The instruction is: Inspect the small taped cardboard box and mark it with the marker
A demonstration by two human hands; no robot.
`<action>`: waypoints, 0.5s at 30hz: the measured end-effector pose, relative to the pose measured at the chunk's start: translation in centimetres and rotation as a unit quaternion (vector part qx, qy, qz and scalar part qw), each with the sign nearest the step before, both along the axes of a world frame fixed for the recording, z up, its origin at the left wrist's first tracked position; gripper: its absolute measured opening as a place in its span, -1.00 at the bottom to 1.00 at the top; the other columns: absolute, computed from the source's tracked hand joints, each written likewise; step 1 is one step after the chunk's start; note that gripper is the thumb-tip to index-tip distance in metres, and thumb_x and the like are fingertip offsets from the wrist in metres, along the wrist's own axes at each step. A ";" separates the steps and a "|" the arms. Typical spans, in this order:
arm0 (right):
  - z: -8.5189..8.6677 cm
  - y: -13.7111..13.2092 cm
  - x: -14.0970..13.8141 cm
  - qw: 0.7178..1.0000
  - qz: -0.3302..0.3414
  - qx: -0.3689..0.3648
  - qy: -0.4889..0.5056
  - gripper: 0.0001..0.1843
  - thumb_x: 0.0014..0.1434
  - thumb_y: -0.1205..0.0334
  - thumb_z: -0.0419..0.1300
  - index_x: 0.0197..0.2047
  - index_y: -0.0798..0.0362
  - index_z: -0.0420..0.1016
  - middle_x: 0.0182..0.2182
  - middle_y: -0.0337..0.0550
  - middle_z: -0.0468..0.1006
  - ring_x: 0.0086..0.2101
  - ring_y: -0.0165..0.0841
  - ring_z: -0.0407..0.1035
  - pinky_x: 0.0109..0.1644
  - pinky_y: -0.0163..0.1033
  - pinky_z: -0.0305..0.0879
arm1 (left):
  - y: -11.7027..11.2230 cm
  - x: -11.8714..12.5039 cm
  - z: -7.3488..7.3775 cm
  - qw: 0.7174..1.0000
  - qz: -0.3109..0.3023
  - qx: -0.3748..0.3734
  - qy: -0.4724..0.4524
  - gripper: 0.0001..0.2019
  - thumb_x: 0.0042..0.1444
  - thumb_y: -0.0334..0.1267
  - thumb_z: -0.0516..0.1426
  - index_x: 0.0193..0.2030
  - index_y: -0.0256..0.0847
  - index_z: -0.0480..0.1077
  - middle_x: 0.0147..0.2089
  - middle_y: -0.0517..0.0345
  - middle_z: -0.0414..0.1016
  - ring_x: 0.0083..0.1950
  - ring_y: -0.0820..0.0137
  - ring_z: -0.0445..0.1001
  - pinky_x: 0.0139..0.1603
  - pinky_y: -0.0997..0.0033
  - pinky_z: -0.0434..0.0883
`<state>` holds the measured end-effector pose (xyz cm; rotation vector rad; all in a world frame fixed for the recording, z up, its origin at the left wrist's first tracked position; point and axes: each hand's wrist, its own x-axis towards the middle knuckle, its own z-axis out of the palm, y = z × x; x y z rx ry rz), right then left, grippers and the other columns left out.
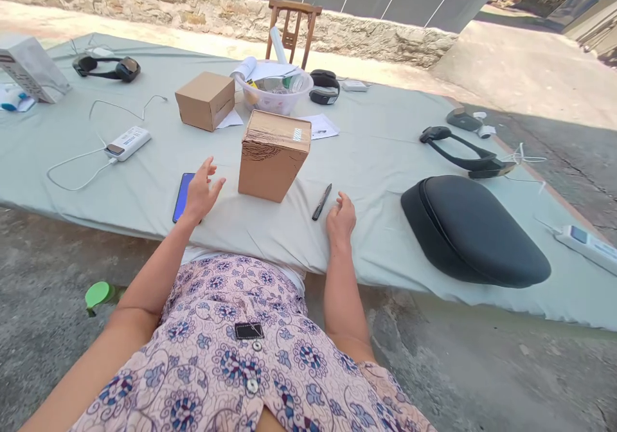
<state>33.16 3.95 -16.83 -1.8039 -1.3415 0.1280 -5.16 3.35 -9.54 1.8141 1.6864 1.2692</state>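
Note:
My left hand (202, 191) is open, fingers spread, partly over a phone (182, 197) with a blue screen on the cloth. A brown cardboard box (270, 162) with scribbled black lines on its upper part and a small printed patch on top stands between my hands, touched by neither. Right of it lies a black pen (322, 202). My right hand (341, 220) rests on the cloth just beside the pen, its fingers loosely bent and apart, with nothing visible in them.
A black padded case (475, 229) lies at the right, with a headset (463, 155) behind it. Farther back are a second carton (205, 101), a plastic basin (274, 101) of odds and ends, and another headset (106, 69). A cabled power bank (128, 143) lies left.

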 end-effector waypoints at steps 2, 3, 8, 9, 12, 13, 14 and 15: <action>0.1 0.0 -0.1 0.999 -0.022 0.021 0.037 -0.42 0.03 0.41 -0.04 0.13 0.15 0.41 -0.08 0.07 0.57 -0.06 -0.20 0.44 0.16 -0.01 0.31 | -1.9 -3.0 0.1 0.989 0.127 -0.013 0.070 -0.58 0.28 -0.16 0.00 0.18 -0.27 0.42 0.13 -0.22 0.49 0.19 0.08 0.43 0.27 0.00 0.33; 0.2 0.0 -0.2 0.998 -0.032 0.029 0.050 -0.44 0.02 0.39 -0.03 0.11 0.16 0.41 -0.10 0.06 0.57 -0.08 -0.21 0.45 0.15 -0.02 0.32 | -2.8 -4.4 0.2 0.976 0.185 -0.040 0.109 -0.62 0.29 -0.17 -0.02 0.07 -0.28 0.49 0.11 -0.25 0.49 0.21 0.02 0.40 0.29 -0.07 0.28; 0.4 -0.2 -0.5 0.995 -0.047 0.052 0.076 -0.50 0.02 0.37 -0.02 0.04 0.11 0.42 -0.16 -0.02 0.56 -0.18 -0.27 0.45 0.08 -0.05 0.37 | -5.8 -6.8 -0.2 0.923 0.256 -0.199 0.209 -0.66 0.29 -0.18 -0.02 -0.11 -0.26 0.56 0.21 -0.34 0.41 0.29 -0.20 0.26 0.25 -0.31 0.20; 0.3 -0.3 -0.5 0.994 -0.047 0.056 0.077 -0.52 0.02 0.37 -0.02 0.03 0.10 0.42 -0.17 -0.04 0.56 -0.19 -0.28 0.45 0.08 -0.05 0.37 | -6.1 -6.4 -0.4 0.925 0.240 -0.208 0.209 -0.66 0.29 -0.19 -0.03 -0.10 -0.24 0.56 0.23 -0.31 0.40 0.30 -0.18 0.24 0.26 -0.29 0.19; 0.2 -0.4 -0.2 0.992 -0.050 0.070 0.089 -0.55 0.02 0.37 -0.01 0.00 0.07 0.40 -0.20 -0.09 0.53 -0.21 -0.29 0.46 0.06 -0.04 0.40 | -6.3 -4.7 -0.9 0.932 0.233 -0.204 0.190 -0.67 0.29 -0.23 -0.03 -0.04 -0.18 0.54 0.29 -0.24 0.36 0.34 -0.10 0.21 0.28 -0.23 0.17; 0.2 -0.4 -0.1 0.991 -0.052 0.077 0.096 -0.56 0.03 0.37 -0.01 0.00 0.07 0.39 -0.21 -0.10 0.52 -0.21 -0.29 0.47 0.05 -0.04 0.41 | -6.1 -4.2 -1.0 0.933 0.239 -0.204 0.177 -0.68 0.29 -0.24 -0.03 -0.04 -0.17 0.53 0.29 -0.23 0.36 0.34 -0.09 0.20 0.28 -0.22 0.16; 0.2 -0.5 0.0 0.989 -0.053 0.088 0.105 -0.57 0.03 0.37 -0.01 -0.01 0.07 0.38 -0.22 -0.11 0.50 -0.21 -0.30 0.47 0.04 -0.04 0.42 | -5.9 -3.9 -1.0 0.934 0.244 -0.204 0.162 -0.70 0.29 -0.25 -0.03 -0.05 -0.17 0.52 0.28 -0.21 0.38 0.34 -0.08 0.20 0.28 -0.20 0.16; 0.2 -0.5 0.1 0.987 -0.055 0.103 0.114 -0.58 0.04 0.37 -0.02 -0.01 0.06 0.37 -0.22 -0.12 0.48 -0.20 -0.30 0.47 0.03 -0.04 0.44 | -5.7 -3.7 -1.1 0.936 0.247 -0.206 0.146 -0.71 0.28 -0.25 -0.02 -0.06 -0.16 0.51 0.26 -0.20 0.40 0.33 -0.07 0.21 0.28 -0.19 0.16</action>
